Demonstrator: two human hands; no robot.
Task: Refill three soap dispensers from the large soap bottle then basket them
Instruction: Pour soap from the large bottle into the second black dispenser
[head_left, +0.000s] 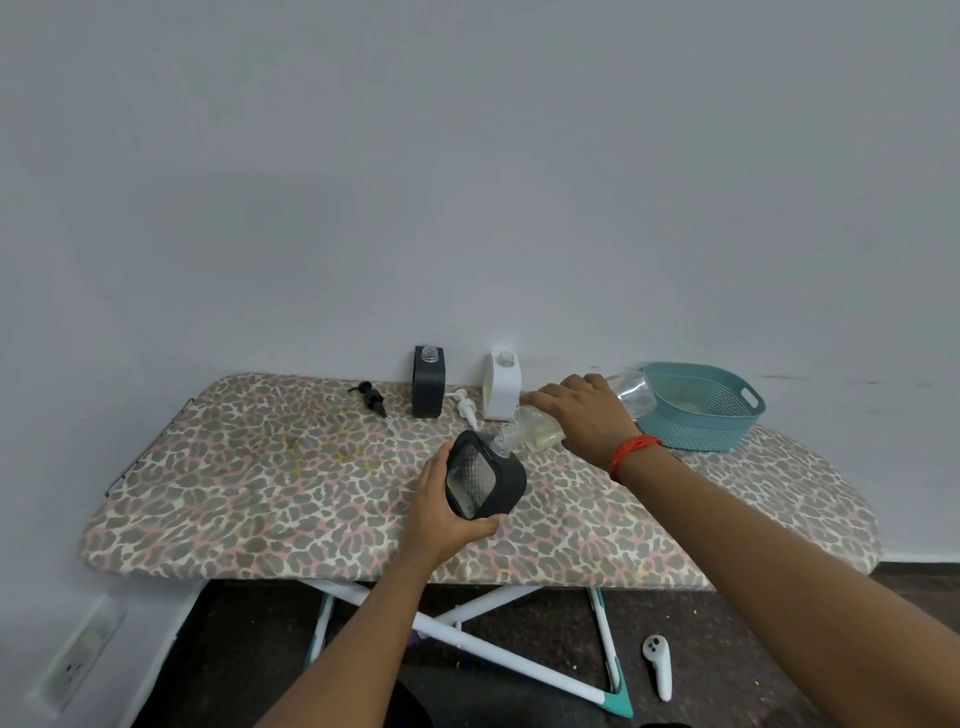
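My left hand (441, 514) grips a black square soap dispenser (485, 475), tilted, its open neck pointing up and right. My right hand (587, 415) holds the clear large soap bottle (540, 431) tipped on its side, its mouth touching the dispenser's neck; yellowish soap lies in the bottle's lower part. A second black dispenser (428, 382) and a white dispenser (503, 387) stand uncapped near the wall. A teal basket (701, 410) sits at the right, behind the bottle's base.
A black pump head (371, 397) and a white pump head (466, 408) lie loose on the leopard-print ironing board (260, 483). On the floor lies a white controller (658, 665). A wall socket (78, 654) is at lower left.
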